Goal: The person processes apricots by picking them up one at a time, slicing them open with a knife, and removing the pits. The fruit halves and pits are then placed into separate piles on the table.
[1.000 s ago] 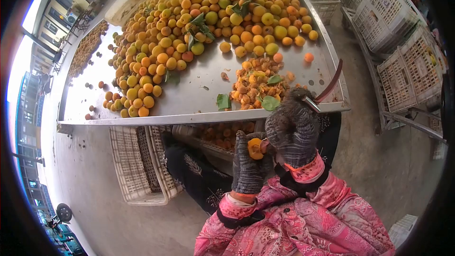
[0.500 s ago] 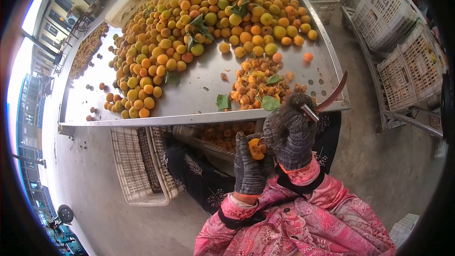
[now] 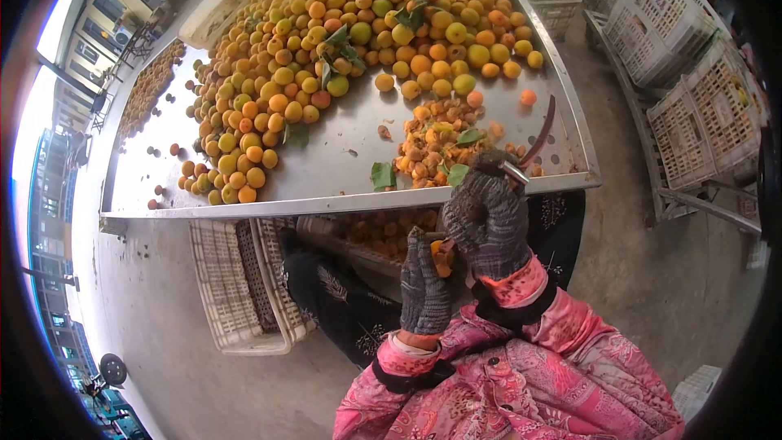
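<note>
My left hand [image 3: 425,289], in a grey knitted glove, is closed around a cut apricot [image 3: 442,259] whose orange flesh shows between thumb and fingers. Just right of it, my gloved right hand [image 3: 489,220] grips a knife with a curved blade [image 3: 544,132] and a shiny metal collar. The blade points up and away over the table edge. Beyond my right hand, a heap of brownish apricot pits and scraps [image 3: 436,147] lies on the metal table [image 3: 342,171], with a few green leaves [image 3: 383,176].
Whole apricots [image 3: 326,49] cover much of the table. Below its front rim sits a crate of orange fruit pieces [image 3: 383,232], and a white plastic crate [image 3: 244,285] stands left of my legs. Stacked crates [image 3: 664,24] rest on a rack at the right.
My right hand has shifted slightly left and forward, and the knife blade has swung to a steeper angle. The cut apricot has turned in my left hand.
</note>
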`<state>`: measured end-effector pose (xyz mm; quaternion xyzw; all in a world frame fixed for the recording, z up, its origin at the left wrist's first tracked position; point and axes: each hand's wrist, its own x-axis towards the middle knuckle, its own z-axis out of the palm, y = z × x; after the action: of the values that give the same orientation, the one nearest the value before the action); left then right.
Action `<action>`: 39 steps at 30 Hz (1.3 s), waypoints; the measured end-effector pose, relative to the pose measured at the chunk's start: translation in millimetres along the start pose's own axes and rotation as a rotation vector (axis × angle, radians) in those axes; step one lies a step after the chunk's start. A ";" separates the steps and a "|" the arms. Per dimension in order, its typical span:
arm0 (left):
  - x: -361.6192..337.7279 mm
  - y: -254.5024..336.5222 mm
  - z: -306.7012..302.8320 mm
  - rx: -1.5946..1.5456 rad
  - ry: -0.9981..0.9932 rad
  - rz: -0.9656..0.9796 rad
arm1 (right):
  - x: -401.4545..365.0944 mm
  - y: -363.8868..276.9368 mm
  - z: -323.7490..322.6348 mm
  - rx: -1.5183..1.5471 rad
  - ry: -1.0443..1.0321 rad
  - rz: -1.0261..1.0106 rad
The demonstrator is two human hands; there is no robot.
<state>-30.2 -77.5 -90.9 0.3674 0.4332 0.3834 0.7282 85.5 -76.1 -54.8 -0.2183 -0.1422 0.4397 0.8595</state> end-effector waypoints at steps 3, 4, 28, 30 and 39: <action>-1.9 16.1 -1.4 0.338 -0.143 0.214 | 4.5 -5.3 2.5 0.013 -0.088 0.099; 6.5 3.4 -10.9 0.057 -0.184 0.012 | 5.9 -7.4 4.2 -0.044 -0.047 0.160; 16.0 26.6 -19.5 0.140 -0.462 -0.235 | -1.4 -10.5 9.1 -0.801 -0.539 -0.001; 12.9 26.3 -19.3 -0.344 -0.314 -0.632 | -1.7 -18.0 14.1 -0.935 -0.619 -0.008; 36.1 -2.3 -16.1 -0.694 -1.048 0.241 | -5.7 -3.6 20.2 -0.949 -0.929 -0.636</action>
<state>-32.4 -43.6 -111.3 0.2948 -0.1739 0.3500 0.8720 75.9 -77.6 -35.8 -0.3062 -0.7232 0.1075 0.6097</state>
